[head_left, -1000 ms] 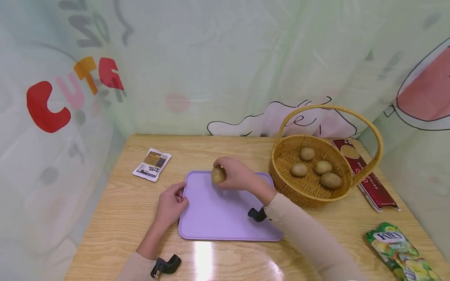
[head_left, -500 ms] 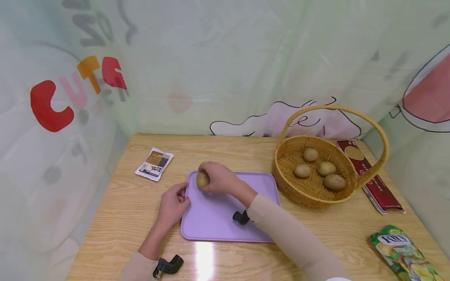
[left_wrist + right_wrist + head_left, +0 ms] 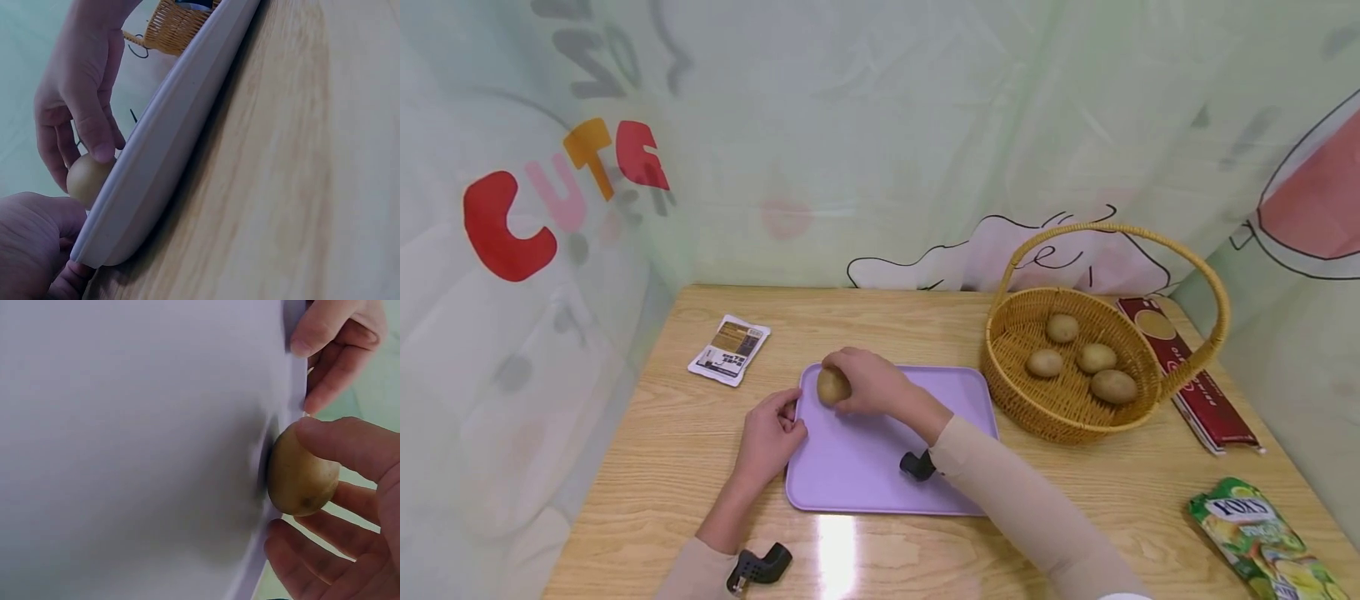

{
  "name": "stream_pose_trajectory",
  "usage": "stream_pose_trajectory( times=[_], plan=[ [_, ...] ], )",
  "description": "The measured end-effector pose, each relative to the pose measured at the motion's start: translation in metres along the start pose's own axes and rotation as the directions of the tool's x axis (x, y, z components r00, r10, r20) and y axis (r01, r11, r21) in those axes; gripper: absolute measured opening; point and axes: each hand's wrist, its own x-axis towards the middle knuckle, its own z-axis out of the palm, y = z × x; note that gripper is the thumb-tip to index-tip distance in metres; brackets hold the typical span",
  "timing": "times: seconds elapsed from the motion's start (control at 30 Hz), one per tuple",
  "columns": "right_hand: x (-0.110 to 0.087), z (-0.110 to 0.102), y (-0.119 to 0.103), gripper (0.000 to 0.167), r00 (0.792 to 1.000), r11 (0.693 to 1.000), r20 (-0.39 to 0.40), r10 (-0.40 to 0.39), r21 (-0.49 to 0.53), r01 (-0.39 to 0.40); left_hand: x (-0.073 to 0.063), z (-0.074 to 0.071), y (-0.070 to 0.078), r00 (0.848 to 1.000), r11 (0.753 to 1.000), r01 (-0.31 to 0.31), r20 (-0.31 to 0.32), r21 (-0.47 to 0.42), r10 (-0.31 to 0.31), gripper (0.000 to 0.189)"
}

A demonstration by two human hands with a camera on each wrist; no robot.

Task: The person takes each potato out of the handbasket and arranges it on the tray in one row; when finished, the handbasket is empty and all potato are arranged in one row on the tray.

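Note:
My right hand (image 3: pixel 874 382) holds a brown potato (image 3: pixel 832 387) at the far left corner of a lilac tray (image 3: pixel 865 479). In the right wrist view, the thumb lies on top of the potato (image 3: pixel 299 478) and the other fingers curl along its far side, close to the tray rim. At the tray's left side, my left hand (image 3: pixel 769 437) grips the rim, thumb at the edge. The left wrist view has that hand (image 3: pixel 31 237) with fingertips partly hidden under the tray (image 3: pixel 156 144), near the potato (image 3: pixel 89 178).
A wicker basket (image 3: pixel 1037 423) with a tall handle stands right of the tray, with several potatoes (image 3: pixel 1097 358) inside. Behind it lies a dark red packet (image 3: pixel 1213 404). A green candy bag (image 3: pixel 1262 533) is at front right, a small white-edged pouch (image 3: pixel 728 350) at back left.
My right hand has carried the potato leftward across the tray to its far left corner, then stayed nearly still. The left hand keeps its hold on the rim.

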Motion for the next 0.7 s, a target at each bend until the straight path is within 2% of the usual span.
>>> stream_pose_trajectory(
  times=[0.13,0.27,0.43,0.7],
  plan=[
    [-0.007,-0.003,0.002,0.072,1.0,1.0,0.026,-0.006,-0.022,0.006,0.0,0.0,0.0,1.0,1.0,-0.001,-0.002,0.001,0.001,0.044],
    [-0.019,-0.013,0.005,0.07,1.0,1.0,0.01,-0.023,-0.014,0.023,0.0,0.0,0.0,1.0,1.0,0.007,-0.004,0.011,-0.007,0.045],
    [-0.036,-0.026,0.011,0.067,0.999,1.0,-0.035,0.002,0.007,-0.001,0.0,0.002,-0.002,1.0,1.0,0.006,0.001,0.014,-0.006,0.045],
    [-0.062,-0.049,0.023,0.063,0.99,0.999,-0.14,-0.004,0.04,0.01,-0.001,0.001,-0.001,1.0,1.0,-0.004,-0.004,0.019,0.004,0.045]
  ],
)
